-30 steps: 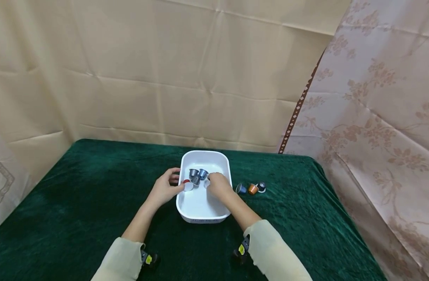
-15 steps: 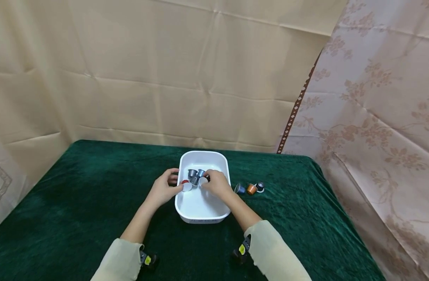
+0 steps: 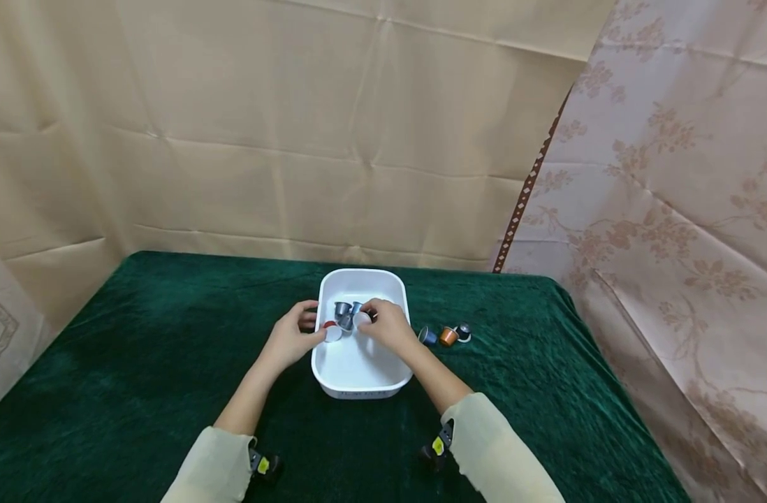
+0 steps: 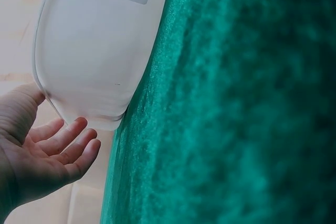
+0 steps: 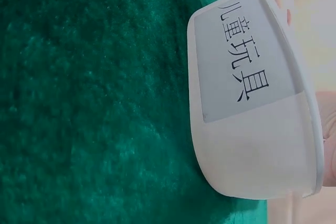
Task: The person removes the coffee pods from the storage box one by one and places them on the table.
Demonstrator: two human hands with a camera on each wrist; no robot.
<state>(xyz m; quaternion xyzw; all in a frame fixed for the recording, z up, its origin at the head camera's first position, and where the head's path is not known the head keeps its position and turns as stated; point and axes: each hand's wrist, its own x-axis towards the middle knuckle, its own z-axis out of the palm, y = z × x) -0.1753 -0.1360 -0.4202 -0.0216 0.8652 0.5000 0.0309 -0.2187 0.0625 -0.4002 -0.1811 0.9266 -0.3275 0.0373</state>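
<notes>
A white plastic bin [image 3: 360,381] stands on the table with several coffee capsules in it. Two grey capsules [image 3: 342,309] and a blue capsule [image 3: 356,307] lie grouped there, beside a red capsule [image 3: 332,332] whose pale lid faces up. My right hand [image 3: 390,327] reaches inside and pinches a coffee capsule [image 3: 361,319], white lid towards me; its body is mostly hidden by the fingers. At the bin's left rim is my left hand [image 3: 292,335], thumb at the rim near the red capsule. Its relaxed, spread fingers [image 4: 71,140] lie along the outer wall.
Right of the bin, on the green velvet cloth [image 3: 170,363], lie a dark blue capsule [image 3: 427,336], an orange capsule [image 3: 448,337] and a black capsule [image 3: 463,332]. A printed label [image 5: 247,61] covers part of the bin's near wall. Beige curtain [image 3: 264,140] hangs behind the table.
My right hand has shifted slightly left inside the bin with its capsule, whose white lid now shows more fully beside the grey capsules. The left hand has stayed at the rim.
</notes>
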